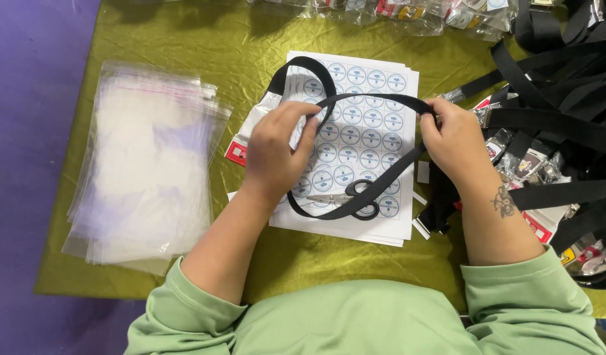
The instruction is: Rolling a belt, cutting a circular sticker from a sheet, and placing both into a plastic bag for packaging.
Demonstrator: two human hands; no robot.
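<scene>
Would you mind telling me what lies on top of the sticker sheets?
Black-handled scissors lie on the sticker sheets, and the black strap loops over them. Both hands cover part of the sheets; what is beneath cannot be seen.

Two hands: left, right, both pinching one looped black woven strap. One pair of black-handled scissors on the top sheet. One small stack of white paper sheets printed with round blue-and-white stickers; exact sheet count hidden, top sheet showing rows of five stickers. One pile of clear plastic sleeve bags, too many and too overlapped to count. One heap of further black straps, tangled, number unclear. Several bagged packs at the table far edge.
</scene>
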